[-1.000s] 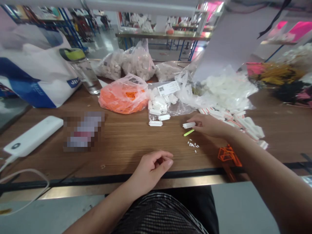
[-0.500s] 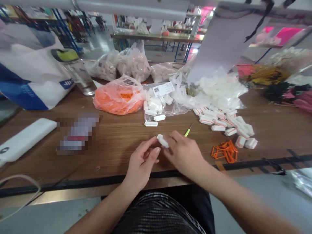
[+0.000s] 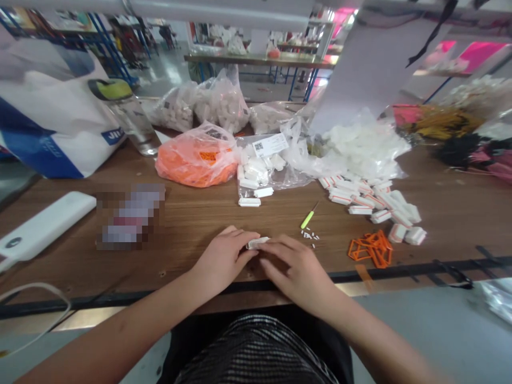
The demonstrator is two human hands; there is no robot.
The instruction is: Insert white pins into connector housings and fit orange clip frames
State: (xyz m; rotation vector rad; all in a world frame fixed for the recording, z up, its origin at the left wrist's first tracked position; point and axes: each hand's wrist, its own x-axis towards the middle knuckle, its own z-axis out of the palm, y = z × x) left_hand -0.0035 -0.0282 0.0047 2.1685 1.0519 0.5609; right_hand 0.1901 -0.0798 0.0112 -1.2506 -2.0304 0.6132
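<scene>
A small white plastic piece (image 3: 257, 243) is held level just above or on the table near its front edge; I cannot tell which. My left hand (image 3: 226, 257) pinches its left end between thumb and fingers. The right end is under the fingertips of my right hand (image 3: 294, 265), whose fingers are closed over it and partly hide it. Beyond the right hand lies a small tool with a yellow-green handle and thin metal shaft (image 3: 308, 219). Several tiny white bits (image 3: 309, 235) are scattered by its handle.
Orange frames (image 3: 372, 249) and a heap of white pieces with orange lines (image 3: 362, 201) lie to the right. Bags of orange parts (image 3: 196, 160) and white pieces (image 3: 256, 170) stand behind. At left are a white device (image 3: 48, 224), a blurred-out object (image 3: 132, 216) and a bottle (image 3: 132, 122).
My left hand has closed on the white piece, which earlier only the right hand held. The piece has turned level and shifted slightly left and down. The right hand has lowered, uncovering the tiny bits.
</scene>
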